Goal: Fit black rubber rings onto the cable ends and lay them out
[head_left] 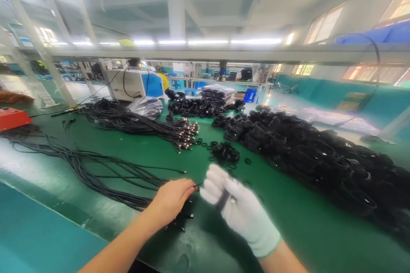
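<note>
Over the tabletop (275,226): left grip (194,187), bare, was pinched on what appeared a thin black cable end (198,185); right grip (224,187), gloved, was clenched around a dark loop (222,200). Beside the left lay loose black cables (136,200), judged light, limp, smooth; best held just behind the plug. Beyond lay small black rings (226,152) and metal-tipped bundled cables (144,126); rightward, heaped black coils (288,136).

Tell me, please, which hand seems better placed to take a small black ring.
Probably the right: the gloved right hand is nearer the ring pile, though it holds a dark object. The bare left hand is farther off and pinches a thin black strand.
</note>
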`<state>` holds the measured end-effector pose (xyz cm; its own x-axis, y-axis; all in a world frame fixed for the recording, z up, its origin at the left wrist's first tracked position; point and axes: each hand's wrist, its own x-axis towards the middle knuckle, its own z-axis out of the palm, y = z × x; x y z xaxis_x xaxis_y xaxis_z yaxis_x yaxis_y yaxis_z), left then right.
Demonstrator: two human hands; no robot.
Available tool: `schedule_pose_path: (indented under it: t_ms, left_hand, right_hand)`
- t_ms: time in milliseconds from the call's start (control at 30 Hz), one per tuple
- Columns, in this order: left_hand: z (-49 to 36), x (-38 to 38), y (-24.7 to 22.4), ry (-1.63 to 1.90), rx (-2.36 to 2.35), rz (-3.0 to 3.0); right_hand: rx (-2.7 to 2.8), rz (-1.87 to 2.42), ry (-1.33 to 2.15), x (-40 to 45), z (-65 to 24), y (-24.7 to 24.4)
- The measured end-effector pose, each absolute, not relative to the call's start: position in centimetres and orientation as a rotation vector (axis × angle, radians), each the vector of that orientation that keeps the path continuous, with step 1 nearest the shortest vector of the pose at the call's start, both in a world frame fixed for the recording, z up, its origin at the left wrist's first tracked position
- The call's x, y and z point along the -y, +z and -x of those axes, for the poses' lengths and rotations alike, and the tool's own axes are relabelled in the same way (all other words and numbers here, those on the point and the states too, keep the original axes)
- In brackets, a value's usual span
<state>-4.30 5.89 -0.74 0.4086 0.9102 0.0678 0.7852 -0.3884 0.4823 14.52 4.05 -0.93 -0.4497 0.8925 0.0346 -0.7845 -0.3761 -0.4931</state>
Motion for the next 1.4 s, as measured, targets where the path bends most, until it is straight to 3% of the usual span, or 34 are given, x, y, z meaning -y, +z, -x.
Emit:
schedule_pose_path:
  t_ms: [133,400,533,700,900,1133,1267,1400]
  left_hand:
    - [2.8,-4.0,-1.3,0.321,-1.652,-2.493]
    - [1.0,-1.6,-1.0,0.473,-1.466,-2.828]
    - [2.5,-3.3,1.5,0.516,-1.159,-3.115]
    - [4.0,-5.9,3.8,0.439,-0.827,-3.082]
    - [3.1,-6.0,3.9,0.468,-0.752,-3.012]
    - [3.7,-7.1,4.0,0.3,-0.847,-2.115]
    - [3.9,-5.9,1.0,0.54,-0.909,-1.626]
    - [3.8,-3.6,-1.0,0.806,-0.956,-1.581]
  right_hand:
    - [0.584,0.382,1.827,-5.1,-15.9,-1.3]
    - [0.72,0.581,1.791,-4.8,-15.2,-2.0]
    - [0.955,0.624,1.934,-3.9,-14.1,-1.6]
    - [0.958,0.387,2.222,-2.8,-13.1,-1.4]
    - [0.947,0.457,2.287,-2.8,-13.4,-2.7]
    - [0.795,0.314,2.469,-2.5,-13.9,-2.9]
    - [0.767,0.351,2.469,-2.1,-13.3,-2.4]
    - [0.83,0.416,2.407,-2.1,-12.7,-2.3]
